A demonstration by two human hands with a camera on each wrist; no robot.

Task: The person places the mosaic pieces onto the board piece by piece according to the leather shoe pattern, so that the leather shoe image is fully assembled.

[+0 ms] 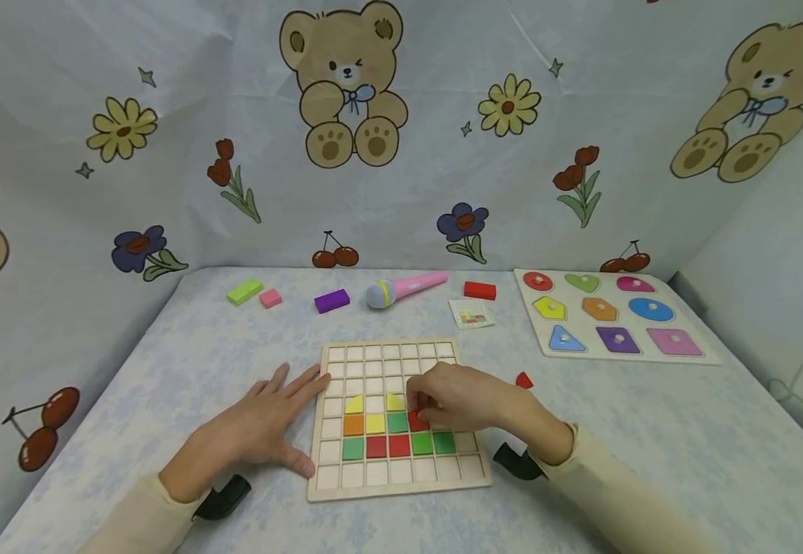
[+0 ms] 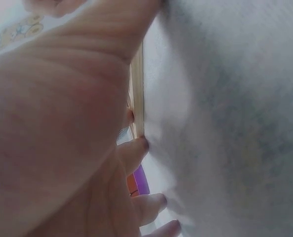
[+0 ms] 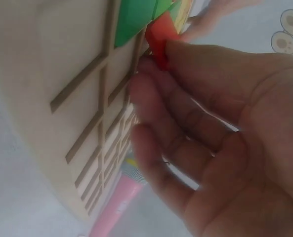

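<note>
A wooden grid board [image 1: 401, 491] lies on the table, with coloured tiles in several of its squares. My right hand [image 1: 457, 396] is over the board's right half and pinches a red tile [image 3: 161, 34] between thumb and fingertips. In the right wrist view that tile sits tilted at the grid, close to a green tile [image 3: 134, 22]. My left hand [image 1: 252, 423] rests at the board's left side with fingers spread, its thumb and fingertips at the frame. Yellow, orange, green and red tiles fill neighbouring squares left of and below the right hand.
A small red piece [image 1: 524, 380] lies right of the board, near my right wrist. Behind stand a pink toy microphone [image 1: 408, 288], a purple block [image 1: 332, 301], a red block [image 1: 480, 290], a green block [image 1: 244, 292] and a pattern card [image 1: 471, 314]. A shape puzzle [image 1: 616, 335] occupies the back right.
</note>
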